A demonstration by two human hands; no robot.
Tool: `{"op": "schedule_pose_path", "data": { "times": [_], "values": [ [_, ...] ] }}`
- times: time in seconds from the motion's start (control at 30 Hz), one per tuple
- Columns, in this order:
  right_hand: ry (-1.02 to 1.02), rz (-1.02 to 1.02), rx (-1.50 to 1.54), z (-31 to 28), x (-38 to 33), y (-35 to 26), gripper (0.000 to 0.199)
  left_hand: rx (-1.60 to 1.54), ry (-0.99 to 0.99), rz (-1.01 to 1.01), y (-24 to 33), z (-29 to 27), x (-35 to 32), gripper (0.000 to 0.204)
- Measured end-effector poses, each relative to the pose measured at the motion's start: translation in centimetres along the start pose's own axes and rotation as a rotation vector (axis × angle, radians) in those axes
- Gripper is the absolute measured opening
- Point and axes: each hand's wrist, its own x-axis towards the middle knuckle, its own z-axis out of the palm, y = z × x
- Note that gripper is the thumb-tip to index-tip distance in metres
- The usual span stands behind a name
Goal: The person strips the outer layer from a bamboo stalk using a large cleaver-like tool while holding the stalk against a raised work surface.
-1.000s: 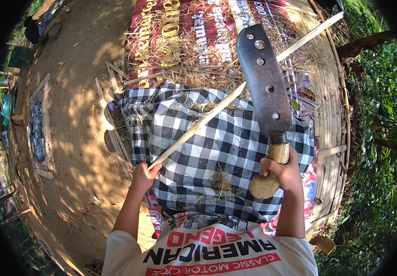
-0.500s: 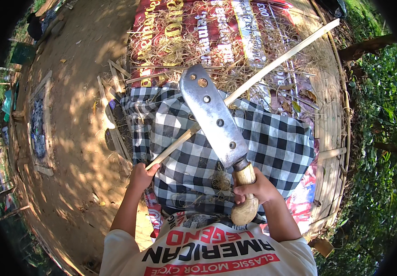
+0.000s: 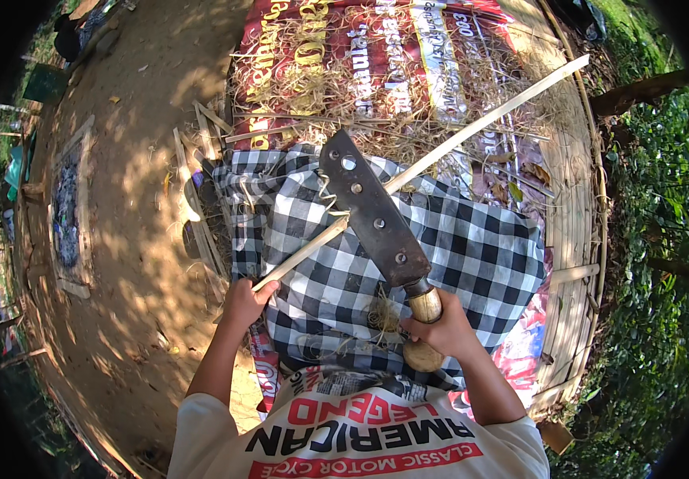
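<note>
My left hand [image 3: 248, 301] is closed round the near end of a long pale strip, likely bamboo or wood [image 3: 480, 126], which slants up to the far right. In my right hand [image 3: 444, 323] is the wooden handle of a broad knife [image 3: 378, 219] with a row of holes in its blade. The blade lies across the strip near its middle and hides a short stretch of it. A thin curled shaving [image 3: 326, 191] stands at the blade's left edge. Beneath both, a black-and-white checked cloth [image 3: 312, 199] covers my lap.
Beyond the cloth, a red printed banner [image 3: 344, 72] is strewn with fine shavings [image 3: 304, 100]. It lies on a slatted bamboo platform [image 3: 572, 191]. Several loose strips [image 3: 192, 199] lie at the left, beside bare earth [image 3: 137, 239]. Green plants [image 3: 656, 191] grow at the right.
The knife's blade has turned from bright to dark as it tilted, and its tip has shifted slightly right and nearer. A curled shaving has appeared at the blade. Both hands keep their hold.
</note>
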Motion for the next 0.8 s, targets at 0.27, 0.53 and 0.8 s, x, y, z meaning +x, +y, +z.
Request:
{"op": "schedule_pose_path", "data": {
  "times": [0.27, 0.53, 0.8],
  "values": [
    [0.039, -0.059, 0.597, -2.3, -0.9, -3.0, 0.023, 0.006, 0.046, 0.024, -1.3, 1.4, -0.4, 0.078],
    [-0.135, -0.036, -0.092, -0.2, -0.6, -0.8, 0.028, -0.075, -0.011, 0.127, -0.8, 0.3, 0.1, 0.076],
    [0.293, -0.138, 0.280, -3.8, -0.4, -2.4, 0.024, -0.028, -0.059, 0.052, -1.6, 0.9, 0.3, 0.078]
  ]
}}
